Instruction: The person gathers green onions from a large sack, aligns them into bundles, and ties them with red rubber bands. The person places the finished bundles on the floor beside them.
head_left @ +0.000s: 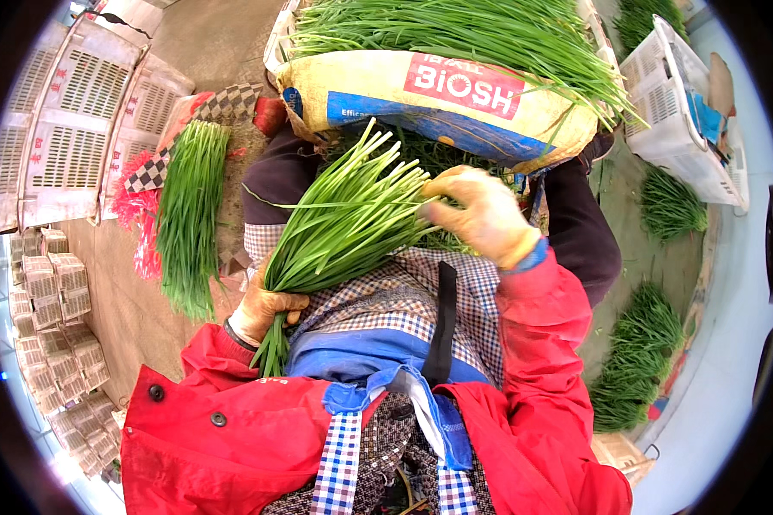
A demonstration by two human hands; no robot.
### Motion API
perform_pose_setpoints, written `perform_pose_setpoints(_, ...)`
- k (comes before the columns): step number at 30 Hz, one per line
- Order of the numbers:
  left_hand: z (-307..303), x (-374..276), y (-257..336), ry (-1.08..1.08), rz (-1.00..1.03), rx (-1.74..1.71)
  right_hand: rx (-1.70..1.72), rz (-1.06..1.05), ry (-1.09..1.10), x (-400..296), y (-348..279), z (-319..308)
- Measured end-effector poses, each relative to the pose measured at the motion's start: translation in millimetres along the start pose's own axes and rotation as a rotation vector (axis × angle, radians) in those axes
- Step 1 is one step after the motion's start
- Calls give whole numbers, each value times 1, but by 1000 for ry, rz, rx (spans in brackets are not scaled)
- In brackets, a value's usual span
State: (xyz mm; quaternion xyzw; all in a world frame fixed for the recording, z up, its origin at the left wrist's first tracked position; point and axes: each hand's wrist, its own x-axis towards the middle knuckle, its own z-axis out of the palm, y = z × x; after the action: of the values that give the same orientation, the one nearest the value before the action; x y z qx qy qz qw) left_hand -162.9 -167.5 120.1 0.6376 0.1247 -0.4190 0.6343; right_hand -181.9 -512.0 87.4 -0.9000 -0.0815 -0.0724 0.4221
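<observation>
My left hand [267, 309], in a soiled glove, is closed around the leafy lower part of a bunch of garlic chives [341, 238]. The bunch fans out over my lap, pale stem ends pointing up and right. At those stem ends is my right hand [480, 212], also gloved and slightly blurred. Its bent fingertips touch the outermost stems, but whether they pinch one is unclear. Just beyond, a yellow and blue woven sack [361, 84] drapes over the near side of a crate [276, 45] heaped with loose chives [451, 26].
To the left, a finished-looking chive bundle [193, 212] lies beside pink plastic strands [143, 219]. White slatted crates [84, 122] stand beyond, with stacked crates [58, 302] farther back. At right are a white basket [670, 96] and chive piles [644, 354] along the wall [741, 270].
</observation>
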Motion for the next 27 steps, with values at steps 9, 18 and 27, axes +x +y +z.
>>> perform_pose_setpoints(9,-1,-3,-2,38,21,47,199,-8,160,8,11,51)
perform_pose_setpoints(18,-16,1,-7,-15,-73,-204,539,348,9,4,9,23)
perform_pose_setpoints(27,-24,-8,-14,-107,-47,-228,555,487,173,8,40,1)
